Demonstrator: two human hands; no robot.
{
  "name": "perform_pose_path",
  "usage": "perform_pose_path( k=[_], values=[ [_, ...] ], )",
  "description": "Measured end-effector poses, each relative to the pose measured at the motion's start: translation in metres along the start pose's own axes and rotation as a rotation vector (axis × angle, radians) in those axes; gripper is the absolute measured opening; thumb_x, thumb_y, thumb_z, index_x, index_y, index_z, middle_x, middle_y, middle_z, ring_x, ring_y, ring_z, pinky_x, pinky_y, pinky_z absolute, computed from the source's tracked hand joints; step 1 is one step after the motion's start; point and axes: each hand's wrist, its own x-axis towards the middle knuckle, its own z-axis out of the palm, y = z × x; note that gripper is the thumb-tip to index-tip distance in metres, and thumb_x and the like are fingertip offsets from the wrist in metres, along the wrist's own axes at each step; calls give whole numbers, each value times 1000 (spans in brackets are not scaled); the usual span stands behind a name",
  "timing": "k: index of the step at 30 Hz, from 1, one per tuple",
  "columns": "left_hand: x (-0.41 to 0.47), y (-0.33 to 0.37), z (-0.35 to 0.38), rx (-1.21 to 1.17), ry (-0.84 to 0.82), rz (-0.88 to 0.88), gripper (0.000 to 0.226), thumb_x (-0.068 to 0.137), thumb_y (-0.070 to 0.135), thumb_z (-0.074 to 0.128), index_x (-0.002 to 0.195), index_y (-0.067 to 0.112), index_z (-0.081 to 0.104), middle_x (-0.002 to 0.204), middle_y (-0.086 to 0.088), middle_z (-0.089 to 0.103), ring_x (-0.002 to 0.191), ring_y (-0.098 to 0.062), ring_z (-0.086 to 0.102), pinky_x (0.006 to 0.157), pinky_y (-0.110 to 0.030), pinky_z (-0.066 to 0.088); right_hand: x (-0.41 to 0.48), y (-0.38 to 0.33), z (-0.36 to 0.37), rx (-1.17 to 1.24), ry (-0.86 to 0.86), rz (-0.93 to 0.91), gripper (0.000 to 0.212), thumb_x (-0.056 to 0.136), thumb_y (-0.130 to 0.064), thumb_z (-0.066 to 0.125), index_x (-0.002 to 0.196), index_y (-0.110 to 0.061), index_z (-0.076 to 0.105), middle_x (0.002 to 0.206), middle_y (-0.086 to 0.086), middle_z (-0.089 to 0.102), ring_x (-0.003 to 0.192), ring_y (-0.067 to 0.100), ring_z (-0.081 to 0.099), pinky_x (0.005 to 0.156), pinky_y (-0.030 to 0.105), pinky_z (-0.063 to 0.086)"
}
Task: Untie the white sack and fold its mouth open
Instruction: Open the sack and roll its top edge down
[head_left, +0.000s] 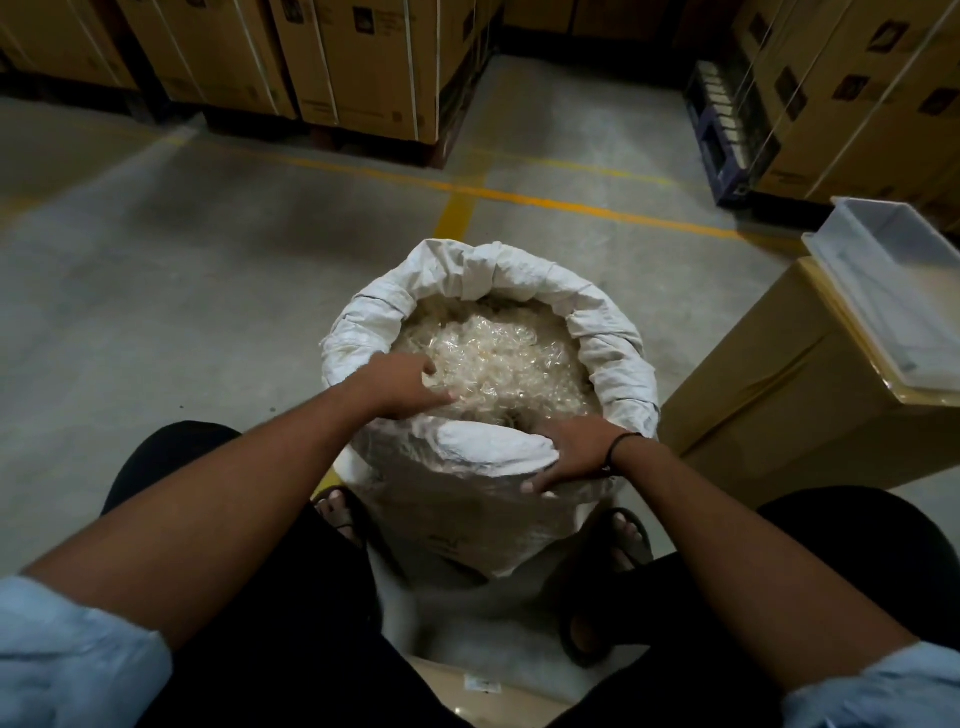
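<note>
The white woven sack (519, 280) stands upright on the floor between my feet, its mouth open and rolled outward into a thick cuff. Inside lies a mass of small clear plastic pieces (498, 358). My left hand (400, 387) reaches over the near left rim, fingers spread and touching the plastic pieces and the inner liner. My right hand (576, 452) grips the near part of the rolled cuff, thumb outside and fingers curled over the fold. No tie or string is visible.
A brown carton (769, 415) stands right of the sack with a clear plastic tray (893, 291) on top. Stacked cartons on pallets (363, 67) line the back. Yellow floor lines (545, 200) cross the concrete. My sandalled feet (343, 512) flank the sack.
</note>
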Motion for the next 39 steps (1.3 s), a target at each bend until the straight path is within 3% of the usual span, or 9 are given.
perform_pose_path(
  k=[4, 7, 10, 15, 22, 26, 32, 35, 39],
  values=[
    [14, -10, -4, -13, 266, -307, 92, 81, 74, 59, 152, 21, 31, 160, -20, 21, 143, -46, 24, 114, -55, 26, -2, 4, -27, 500, 79, -21, 84, 76, -62, 74, 144, -22, 46, 144, 1, 54, 131, 22, 51, 109, 35, 39],
    [28, -20, 5, -172, 315, -446, 99, 79, 75, 60, 154, 24, 20, 162, -24, 11, 142, -52, 22, 115, -56, 20, 20, 18, -30, 339, 622, 246, 99, 65, -77, 71, 142, -20, 45, 141, 7, 51, 128, 28, 48, 107, 44, 40],
    [40, -19, 24, -215, 320, -463, 104, 79, 77, 57, 157, 27, 8, 161, -29, 9, 137, -57, 29, 113, -60, 23, 34, 29, -20, 92, 797, 455, 90, 73, -67, 69, 141, -16, 39, 142, 13, 42, 130, 35, 39, 105, 51, 36],
    [64, -25, 39, -76, 355, -511, 93, 89, 72, 45, 158, 24, 6, 154, -31, 21, 133, -55, 35, 115, -65, 14, 59, 42, -2, -35, 815, 666, 102, 83, -61, 59, 156, -11, 8, 161, 18, 18, 148, 43, 12, 112, 61, 10],
    [88, -34, 38, -151, 454, -511, 63, 95, 44, 54, 147, 19, 28, 140, -29, 37, 122, -50, 43, 109, -54, 30, 80, 81, -31, 242, 776, 759, 79, 98, -39, 48, 156, -11, 4, 132, 20, 57, 118, 43, 54, 101, 57, 37],
    [94, -38, 21, -339, 513, -473, 49, 102, 38, 48, 140, 10, 34, 132, -29, 53, 118, -49, 54, 96, -51, 44, 82, 88, -49, 564, 816, 770, 61, 96, -23, 48, 150, -9, 23, 126, 23, 61, 115, 42, 59, 103, 51, 42],
    [109, -81, -39, -1122, 355, -370, 50, 92, 30, 67, 125, -8, 62, 123, -19, 65, 109, -30, 63, 95, -40, 49, 76, 128, -73, 1149, 693, 774, 45, 97, -27, 59, 126, 8, 61, 133, 26, 60, 124, 38, 56, 99, 34, 44],
    [108, -77, -31, -895, 307, -432, 46, 98, 32, 59, 131, 0, 58, 132, -22, 61, 119, -35, 60, 102, -43, 46, 76, 120, -68, 1207, 789, 773, 50, 85, -22, 68, 128, 3, 57, 129, 22, 62, 114, 36, 60, 95, 36, 45],
    [105, -49, -36, -344, 665, -389, 47, 87, 23, 54, 133, 14, 50, 135, -16, 53, 123, -40, 52, 103, -52, 40, 87, 74, -85, 466, 1096, 636, 68, 73, -26, 64, 137, -17, 44, 134, 15, 55, 126, 39, 48, 106, 51, 35]
  ],
)
